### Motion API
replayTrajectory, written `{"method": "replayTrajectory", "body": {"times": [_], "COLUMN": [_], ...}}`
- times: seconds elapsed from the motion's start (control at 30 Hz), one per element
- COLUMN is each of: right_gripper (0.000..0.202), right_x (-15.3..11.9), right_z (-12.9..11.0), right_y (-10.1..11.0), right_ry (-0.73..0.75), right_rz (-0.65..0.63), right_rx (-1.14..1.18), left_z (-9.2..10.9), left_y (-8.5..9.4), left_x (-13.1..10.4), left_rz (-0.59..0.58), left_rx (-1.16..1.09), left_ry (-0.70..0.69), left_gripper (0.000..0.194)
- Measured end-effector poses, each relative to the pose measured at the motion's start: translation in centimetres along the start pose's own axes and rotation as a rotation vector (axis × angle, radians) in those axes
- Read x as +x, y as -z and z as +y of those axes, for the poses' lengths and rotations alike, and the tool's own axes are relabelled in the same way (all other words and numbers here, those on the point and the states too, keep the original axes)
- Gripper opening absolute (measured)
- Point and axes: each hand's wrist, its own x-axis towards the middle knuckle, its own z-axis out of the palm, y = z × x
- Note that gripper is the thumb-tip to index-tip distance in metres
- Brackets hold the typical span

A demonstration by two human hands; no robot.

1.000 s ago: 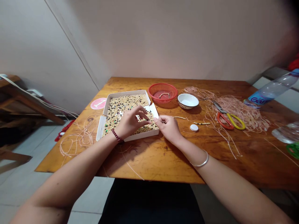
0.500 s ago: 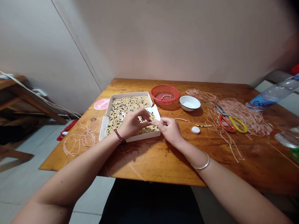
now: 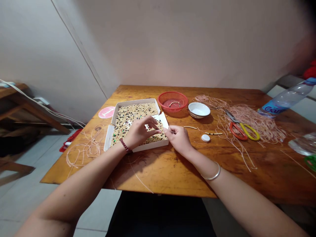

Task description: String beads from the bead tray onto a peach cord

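Hundreds of tiny round beads (image 3: pixel 135 110), mostly cream, some black or green; heap of pink cord (image 3: pixel 259 121), stringy, tangled, metal scissors (image 3: pixel 239 122) on its edge. Glossy wooden table (image 3: pixel 177 177); plain pale wall (image 3: pixel 172 42) behind. White cardboard tray (image 3: pixel 150 146), spread with beads; left hand (image 3: pixel 138 133) curved over it, fingertips near thumb, cannot tell whether they grip bead; right hand (image 3: pixel 179 138) pinching thin cord (image 3: pixel 173 132) beside tray's right edge; red mesh basket (image 3: pixel 161 104) holding beaded strand (image 3: pixel 174 102)

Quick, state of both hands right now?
Left hand: curled over the shallow white cardboard bead box; whether its grip is closed cannot be told.
Right hand: closed, pinching a thin pale cord.
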Motion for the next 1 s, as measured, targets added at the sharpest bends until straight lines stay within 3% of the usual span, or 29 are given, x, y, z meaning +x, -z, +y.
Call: {"method": "replayTrajectory", "body": {"times": [0.33, 0.6, 0.77, 0.87, 1.0], "right_gripper": [0.041, 0.043, 0.05, 0.055, 0.059], "right_x": [-0.1, 0.2, 0.7, 0.9, 1.2], "right_z": [0.2, 0.7, 0.4, -0.1, -0.4], "right_y": [-0.1, -0.6, -0.5, 0.0, 0.7], "right_ry": [0.017, -0.007, -0.166, -0.371, -0.551], "right_rz": [-0.027, -0.114, -0.12, -0.246, -0.441], "right_rx": [0.004, 0.163, 0.399, 0.66, 0.972], "left_z": [-0.2, 0.3, -0.9, -2.1, -2.6], "left_y": [0.0, 0.2, 0.4, 0.1, -0.3], "left_x": [0.0, -0.1, 0.0, -0.2, -0.6], "left_rz": [-0.009, -0.106, 0.098, -0.031, -0.27], "left_rx": [-0.007, -0.043, 0.177, 0.393, 0.405], "left_ry": [-0.027, -0.075, 0.122, 0.138, -0.017], "left_gripper": [0.026, 0.023, 0.028, 0.033, 0.042]}}
